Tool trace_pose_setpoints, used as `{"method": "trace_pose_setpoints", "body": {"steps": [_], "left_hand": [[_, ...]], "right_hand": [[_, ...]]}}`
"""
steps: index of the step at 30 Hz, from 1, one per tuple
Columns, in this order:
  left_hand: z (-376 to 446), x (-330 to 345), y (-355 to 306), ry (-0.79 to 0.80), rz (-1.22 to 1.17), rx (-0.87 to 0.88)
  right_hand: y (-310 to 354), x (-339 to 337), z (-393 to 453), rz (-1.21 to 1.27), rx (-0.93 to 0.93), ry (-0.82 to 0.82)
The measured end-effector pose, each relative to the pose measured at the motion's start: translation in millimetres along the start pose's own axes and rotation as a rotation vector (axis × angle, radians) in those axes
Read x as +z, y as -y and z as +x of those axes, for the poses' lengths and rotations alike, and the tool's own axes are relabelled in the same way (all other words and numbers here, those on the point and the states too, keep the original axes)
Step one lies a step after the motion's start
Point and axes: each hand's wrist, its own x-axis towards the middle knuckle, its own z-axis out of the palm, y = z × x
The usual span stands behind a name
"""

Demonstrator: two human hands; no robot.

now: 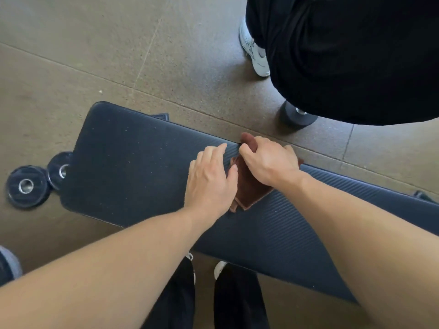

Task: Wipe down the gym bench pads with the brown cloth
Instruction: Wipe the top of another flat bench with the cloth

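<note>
floor: brown rubber gym floor [71,67], seams running across.
bench: dark ribbed bench pad [133,167] lies 9-to-4 o'clock across the head view.
cloth: brown cloth [251,188] on the pad at its far edge, near centre.
right hand [268,162]: fingers curled, pinching the cloth.
left hand [209,179]: flat, fingers straight, pressing the pad, thumb at the cloth's edge.
step: likely wiping mid-pad; specks toward 9 o'clock look untouched.
next: sweep cloth toward 9.
around: weight plates [26,186] at 9, a bystander's shoe [255,53] and a dumbbell [297,115] at 1; none block the pad.
</note>
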Motion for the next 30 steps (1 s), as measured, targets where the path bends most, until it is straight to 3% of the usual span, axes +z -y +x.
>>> {"method": "trace_pose_setpoints", "body": {"steps": [4,7,11,14,19,26,30], "left_hand": [[6,29,-53,0.23,-0.156,-0.254],[8,35,-77,0.347,-0.087,-0.301],[-3,38,-102,0.217,-0.127,-0.23],[-8,36,-99,0.081,-0.229,-0.279],[-1,24,-55,-0.078,-0.159,-0.323],[9,-9,13,0.027,-0.079,-0.055],[9,-39,60,-0.08,-0.106,-0.008]], "right_hand": [[-46,-21,-16,0.092,0.067,0.049],[-70,-32,-22,0.221,0.128,0.066],[-88,-35,-32,0.203,0.077,0.03],[-95,-31,-32,0.166,0.125,0.026],[-84,-3,-31,-0.112,0.209,-0.052],[-40,16,-19,-0.148,0.179,-0.199],[10,31,-6,-0.122,0.181,-0.297]]}}
